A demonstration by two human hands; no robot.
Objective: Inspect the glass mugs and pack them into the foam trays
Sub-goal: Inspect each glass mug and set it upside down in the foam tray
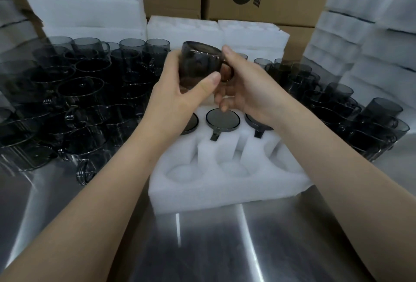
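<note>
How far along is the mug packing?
Done: three packed mugs sit base-up in the foam tray, far row. In hand: the left hand and right hand hold the raised mug for inspection. Left: the near row is empty, and many loose mugs wait on both sides.

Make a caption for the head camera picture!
Left hand and right hand hold a smoky glass mug over a foam tray showing three packed mugs.

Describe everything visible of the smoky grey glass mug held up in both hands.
The smoky grey glass mug is translucent and round-bodied, with a loop handle on the side nearest the right hand. It is held tilted above the white foam tray. The left hand wraps its body, thumb across the front; the right hand grips the handle side.
</note>
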